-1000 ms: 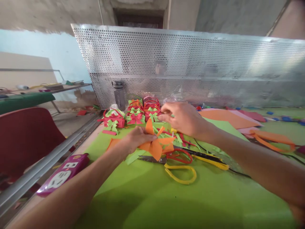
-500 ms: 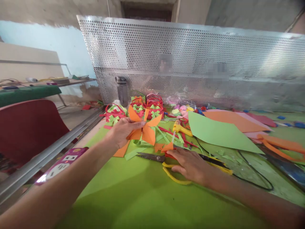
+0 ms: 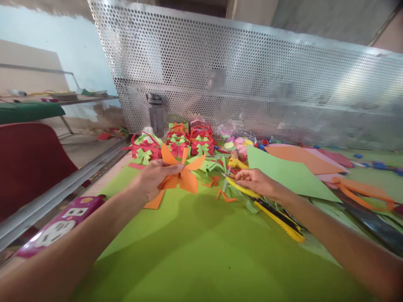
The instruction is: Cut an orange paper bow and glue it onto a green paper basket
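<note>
Orange paper pinwheel (image 3: 181,174) raised above table, petals spread; yellow-handled scissors (image 3: 241,188) lifted, blades pointing left.

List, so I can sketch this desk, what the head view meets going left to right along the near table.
Purple power strip → left hand → orange paper pinwheel → right hand holding yellow-handled scissors → light green paper sheet → orange paper strip loop.

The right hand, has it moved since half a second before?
Yes. The right hand has lifted the yellow-handled scissors and moved away from the person, toward the light green paper sheet.
</note>
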`<state>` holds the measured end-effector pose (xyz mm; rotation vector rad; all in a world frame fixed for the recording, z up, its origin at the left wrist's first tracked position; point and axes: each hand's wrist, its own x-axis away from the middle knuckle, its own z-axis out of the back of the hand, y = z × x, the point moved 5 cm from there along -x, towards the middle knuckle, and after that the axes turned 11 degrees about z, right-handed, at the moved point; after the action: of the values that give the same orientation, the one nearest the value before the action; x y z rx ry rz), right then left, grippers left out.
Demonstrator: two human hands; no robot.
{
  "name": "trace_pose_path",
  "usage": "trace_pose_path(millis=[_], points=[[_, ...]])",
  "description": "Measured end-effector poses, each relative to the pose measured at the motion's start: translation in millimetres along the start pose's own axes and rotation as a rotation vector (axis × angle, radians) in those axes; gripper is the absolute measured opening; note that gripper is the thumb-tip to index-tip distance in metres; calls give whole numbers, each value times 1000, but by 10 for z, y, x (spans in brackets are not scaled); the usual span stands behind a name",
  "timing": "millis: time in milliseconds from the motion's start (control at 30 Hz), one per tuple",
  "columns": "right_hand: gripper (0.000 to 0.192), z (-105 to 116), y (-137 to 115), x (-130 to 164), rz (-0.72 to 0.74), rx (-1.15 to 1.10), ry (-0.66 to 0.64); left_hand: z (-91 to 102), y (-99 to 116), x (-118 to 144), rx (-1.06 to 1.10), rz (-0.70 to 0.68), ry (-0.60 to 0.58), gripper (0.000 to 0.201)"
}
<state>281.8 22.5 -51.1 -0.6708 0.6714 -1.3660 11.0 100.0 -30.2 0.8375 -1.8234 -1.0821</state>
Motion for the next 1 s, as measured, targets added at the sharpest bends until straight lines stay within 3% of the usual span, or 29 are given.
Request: trace_pose_path(millis=[267,400,500,667,767,1000], points=[[36,-242,-129,352,-198,-566,-104,-68,-169,32,-44,103,-29,28],[49,-243,-203,419,-102,-887,103,-105,-241,49,-61,131,-31,31],[46,-132,-297,401,81,-771,228,-139,-288,69,-76,155,-41,36],[54,-154,-449,377,261,-478,144,-145,-324,85,-89,161,-61,39],[57,-227,-441,398,261,-456,88,-161,-309,112,-92,154,-87,37],[72,-274,-337,468,226,-351,142,-297,-205,272,-73,133,-216,32]])
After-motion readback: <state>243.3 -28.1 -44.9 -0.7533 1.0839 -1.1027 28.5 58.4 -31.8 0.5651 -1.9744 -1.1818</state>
